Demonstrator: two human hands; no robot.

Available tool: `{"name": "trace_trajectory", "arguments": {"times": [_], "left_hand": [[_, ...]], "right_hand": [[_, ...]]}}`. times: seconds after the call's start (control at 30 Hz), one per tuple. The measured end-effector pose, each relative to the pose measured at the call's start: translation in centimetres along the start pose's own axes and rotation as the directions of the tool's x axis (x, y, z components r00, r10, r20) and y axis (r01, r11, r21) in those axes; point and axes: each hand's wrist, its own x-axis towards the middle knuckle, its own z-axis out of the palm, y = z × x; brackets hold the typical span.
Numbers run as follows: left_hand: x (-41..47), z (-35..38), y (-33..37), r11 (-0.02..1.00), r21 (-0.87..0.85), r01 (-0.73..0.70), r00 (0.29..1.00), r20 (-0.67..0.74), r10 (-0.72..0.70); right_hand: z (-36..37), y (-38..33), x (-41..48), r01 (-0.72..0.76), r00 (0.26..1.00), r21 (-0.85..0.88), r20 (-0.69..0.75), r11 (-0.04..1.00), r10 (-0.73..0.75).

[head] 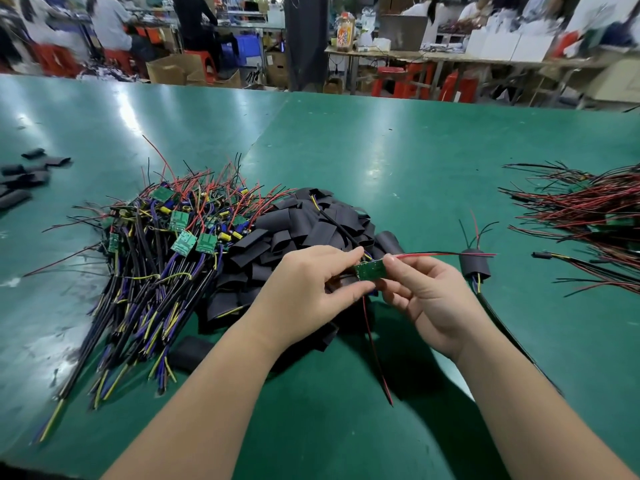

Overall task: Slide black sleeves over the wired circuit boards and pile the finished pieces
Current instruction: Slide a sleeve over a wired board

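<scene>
Board (371,270), pinched at its ends by left hand (304,296) and right hand (426,299); dangling wire (375,351) could be snagged by sleeves (311,223).

Small green circuit board (370,270) with red wires, lifted over the heap of black sleeves (322,220); unsleeved wired boards (183,241) piled left; one sleeved piece (474,266) lies right; finished pile (595,209) beyond.
</scene>
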Motion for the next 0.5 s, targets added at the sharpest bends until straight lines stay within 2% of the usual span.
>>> {"name": "trace_trajectory", "arguments": {"times": [0.2, 0.27, 0.4, 0.5], "left_hand": [[-0.2, 0.2, -0.2, 0.991, -0.127, 0.047, 0.999, 0.014, -0.045], [-0.1, 0.3, -0.4, 0.975, -0.189, 0.12, 0.993, 0.004, -0.121], [0.1, 0.1, -0.9, 0.866, -0.372, 0.334, 0.938, 0.046, -0.343], [0.3, -0.6, -1.3, 0.856, -0.363, 0.369, 0.928, 0.09, -0.362]], "right_hand": [[-0.6, -0.3, 0.0, -0.002, 0.999, 0.031, 0.051, 1.0, 0.0], [-0.6, -0.3, -0.1, 0.043, 0.998, 0.056, 0.044, 0.998, -0.046], [-0.3, -0.1, -0.2, 0.146, 0.986, 0.054, 0.07, 0.988, -0.15], [0.6, -0.2, 0.0, 0.199, 0.976, 0.004, 0.085, 0.98, -0.198]]}}
